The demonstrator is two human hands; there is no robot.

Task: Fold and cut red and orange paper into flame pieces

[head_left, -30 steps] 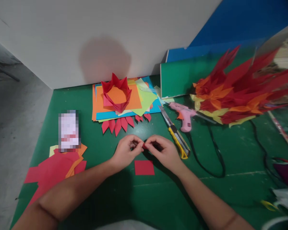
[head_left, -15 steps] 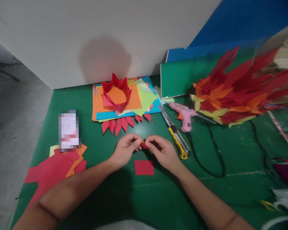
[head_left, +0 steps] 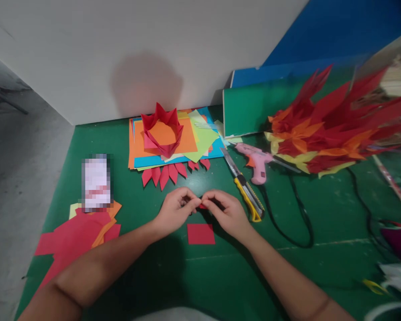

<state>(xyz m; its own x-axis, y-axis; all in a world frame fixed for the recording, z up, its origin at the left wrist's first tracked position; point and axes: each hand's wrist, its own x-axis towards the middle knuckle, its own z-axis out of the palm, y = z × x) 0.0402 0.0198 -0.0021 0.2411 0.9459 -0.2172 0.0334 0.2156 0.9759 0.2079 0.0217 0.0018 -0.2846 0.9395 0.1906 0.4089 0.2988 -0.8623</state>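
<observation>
My left hand [head_left: 176, 210] and my right hand [head_left: 224, 210] meet over the green table [head_left: 220, 276], fingertips pinched together on a small folded red paper piece [head_left: 202, 206], mostly hidden by the fingers. Just below them a flat red paper square [head_left: 201, 233] lies on the table. Beyond my hands a row of several folded red paper points [head_left: 163, 174] lies in front of a stack of coloured paper sheets [head_left: 187, 142] that carries a red paper crown-like ring [head_left: 162, 129].
A yellow utility knife [head_left: 243, 186] and a pink glue gun [head_left: 255, 161] with its black cable [head_left: 299, 214] lie right of my hands. A big red, orange and yellow paper flower [head_left: 327, 129] fills the right. Loose red and orange sheets [head_left: 76, 234] lie at left.
My fingertips have shifted slightly on the small red piece, closing tighter over it; both hands stay in the same spot.
</observation>
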